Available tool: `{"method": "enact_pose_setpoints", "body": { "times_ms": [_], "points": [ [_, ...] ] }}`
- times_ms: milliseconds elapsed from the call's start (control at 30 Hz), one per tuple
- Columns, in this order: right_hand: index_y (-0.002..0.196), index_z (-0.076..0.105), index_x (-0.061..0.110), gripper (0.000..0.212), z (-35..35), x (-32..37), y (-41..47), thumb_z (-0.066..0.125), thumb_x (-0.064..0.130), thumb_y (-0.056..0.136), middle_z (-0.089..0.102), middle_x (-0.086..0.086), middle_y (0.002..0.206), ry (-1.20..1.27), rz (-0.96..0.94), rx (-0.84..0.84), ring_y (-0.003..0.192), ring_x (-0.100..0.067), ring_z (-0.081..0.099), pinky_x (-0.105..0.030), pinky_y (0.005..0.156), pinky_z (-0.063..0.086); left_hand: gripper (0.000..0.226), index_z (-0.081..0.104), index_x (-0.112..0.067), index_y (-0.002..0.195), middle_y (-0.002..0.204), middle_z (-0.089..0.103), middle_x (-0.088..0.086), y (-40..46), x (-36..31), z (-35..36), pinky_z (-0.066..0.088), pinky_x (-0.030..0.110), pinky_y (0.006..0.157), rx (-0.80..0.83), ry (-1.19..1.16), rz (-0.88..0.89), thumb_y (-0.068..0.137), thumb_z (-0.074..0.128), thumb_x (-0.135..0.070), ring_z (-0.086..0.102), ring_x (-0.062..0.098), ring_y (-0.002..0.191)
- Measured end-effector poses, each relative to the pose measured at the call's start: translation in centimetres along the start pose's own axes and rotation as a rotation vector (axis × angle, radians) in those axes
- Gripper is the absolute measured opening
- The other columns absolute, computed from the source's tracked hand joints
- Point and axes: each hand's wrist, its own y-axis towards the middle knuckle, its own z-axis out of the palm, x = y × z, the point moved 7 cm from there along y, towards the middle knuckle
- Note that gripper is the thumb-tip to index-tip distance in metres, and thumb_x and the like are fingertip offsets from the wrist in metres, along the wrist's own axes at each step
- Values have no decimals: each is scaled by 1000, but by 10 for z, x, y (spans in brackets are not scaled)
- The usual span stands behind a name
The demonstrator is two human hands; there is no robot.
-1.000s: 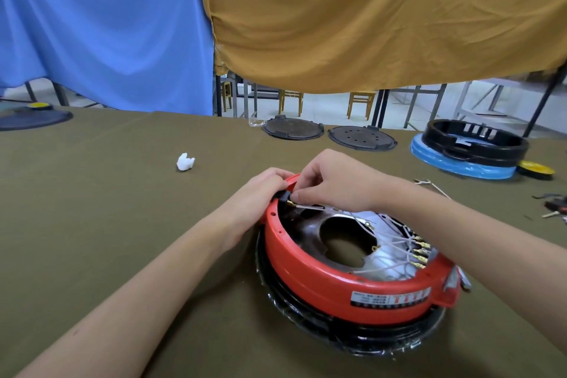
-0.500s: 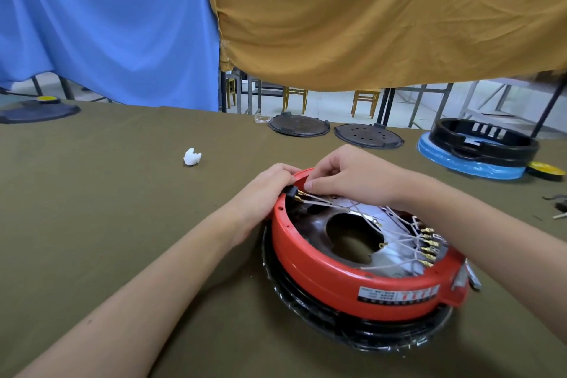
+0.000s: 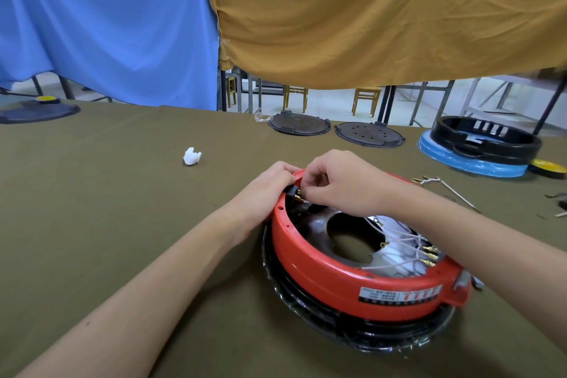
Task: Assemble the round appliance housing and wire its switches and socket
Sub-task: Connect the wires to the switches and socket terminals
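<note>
Housing: the round red plastic housing (image 3: pixel 352 273) is seated on a black film-wrapped base ring (image 3: pixel 352 337), open side up, so the wiring is reachable.
Left hand (image 3: pixel 270 190): curled over the far-left rim, judged as bracing.
Right hand (image 3: pixel 343 184): a brass wire terminal (image 3: pixel 298 195) is pinched at the small black switch (image 3: pixel 291 190), directly beneath the fingers.
Far table: two dark round plates (image 3: pixel 299 124) are left aside.

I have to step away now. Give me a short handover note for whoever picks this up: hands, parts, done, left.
Left hand grips the far rim of the red housing, by the black switch.
Right hand pinches a connector at the switch's brass pins.
The housing sits on a black base on the table.
Done: wires already run to terminals on the right side.
Left: whether this connector is seated cannot be told; check it, then the remaining wiring.
</note>
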Motion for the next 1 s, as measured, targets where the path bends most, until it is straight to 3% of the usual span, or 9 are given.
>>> {"method": "enact_pose_setpoints", "body": {
  "times_ms": [133,233,333,433,533,633,733,833,1000],
  "points": [
    [75,70,17,13,-4,0,-6,63,19,85,67,5,70,-94,-17,-15,56,-4,51,-16,52,39,28,68,-26,101,95,68,3,-1,-3,-2,44,33,81,7,38,3,93,42,-20,57,14,84],
    [75,71,18,15,-18,-4,-13,64,20,87,67,6,67,-50,-23,-67,54,-2,50,-14,52,39,26,66,-26,106,103,68,6,-1,-8,-4,46,34,75,7,92,33,95,44,-17,58,13,79],
    [82,73,14,14,-29,-8,-19,65,19,93,67,8,65,282,-15,-78,55,0,51,-11,53,39,21,64,-27,109,106,65,-5,-6,-36,-20,54,38,80,-128,185,338,92,57,-18,62,4,91],
    [91,72,9,16,-28,-6,-25,60,18,97,66,2,72,456,-45,-46,62,-6,52,-18,62,40,19,69,-28,101,97,68,-14,-22,-62,-23,49,27,81,-131,251,651,82,67,-23,63,9,96],
    [93,71,8,18,-26,-7,-27,56,17,99,57,-2,72,527,-76,-47,68,-17,45,-34,67,35,13,72,-26,93,88,69,-14,-35,-71,-17,44,18,77,-132,345,776,80,70,-26,65,13,88],
    [92,71,9,19,-28,-5,-30,55,16,100,53,-1,69,548,-132,-77,65,-14,42,-29,62,33,13,75,-21,91,85,70,-11,-40,-77,-16,44,19,75,-155,351,832,80,73,-16,65,14,84],
    [93,71,11,20,-29,-2,-32,54,17,101,51,-7,69,486,-179,-110,62,-12,39,-25,57,31,11,76,-17,89,83,71,-7,-42,-82,-17,47,24,73,-152,347,875,80,74,-11,64,15,81],
    [95,70,14,18,-30,-1,-34,54,20,101,63,-13,79,339,-214,-150,64,-14,46,-28,61,37,9,76,-15,89,84,71,-7,-45,-85,-15,50,28,73,-132,383,905,82,74,-10,64,17,80],
    [98,72,13,16,-39,13,-45,57,17,98,56,13,77,-9,-359,-308,76,-4,50,-13,70,37,11,76,-14,87,84,71,-8,-50,-89,-13,49,22,74,-165,420,963,82,75,-5,63,14,80]
  ]
}}
